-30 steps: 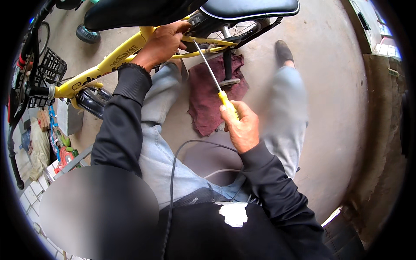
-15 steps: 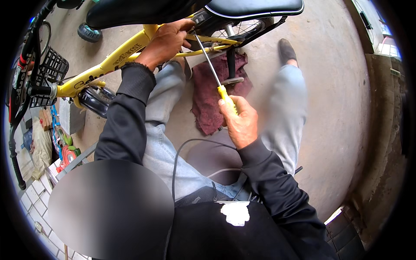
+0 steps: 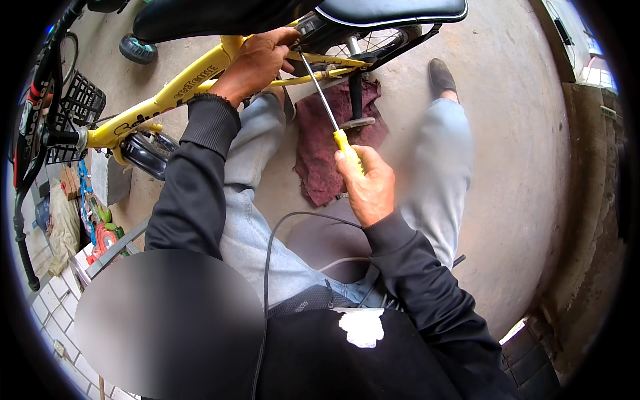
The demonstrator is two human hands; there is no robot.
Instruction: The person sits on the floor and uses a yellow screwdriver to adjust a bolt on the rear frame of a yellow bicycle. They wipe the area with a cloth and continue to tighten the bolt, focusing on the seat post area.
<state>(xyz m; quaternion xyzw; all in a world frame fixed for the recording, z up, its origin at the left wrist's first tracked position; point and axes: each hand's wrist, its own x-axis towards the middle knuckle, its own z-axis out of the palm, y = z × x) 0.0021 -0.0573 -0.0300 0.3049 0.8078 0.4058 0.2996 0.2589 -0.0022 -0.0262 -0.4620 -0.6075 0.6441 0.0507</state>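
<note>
Left hand: my left hand (image 3: 257, 60) is curled over the yellow bicycle frame (image 3: 160, 100) at the far middle, fingers wrapped around the tube just below the black saddle (image 3: 393, 12).
Right hand: my right hand (image 3: 367, 187) is closed in a fist around the yellow handle of the screwdriver (image 3: 327, 110), near the middle of the scene.
Screwdriver: its metal shaft runs up and to the left from my fist, and the tip sits at the frame right beside my left hand; I cannot tell exactly what the tip touches.
Bicycle: it lies across the far side, with the black basket (image 3: 80, 107) at far left and the rear wheel's spokes showing under the saddle.
Cloth: a dark red rag (image 3: 320, 160) lies on the concrete floor (image 3: 520, 147) between my knees, under the screwdriver.
Pedal: a black pedal (image 3: 357, 121) hangs just right of the shaft, above the rag.
Left edge: tiled floor and small coloured items, too small to tell.
</note>
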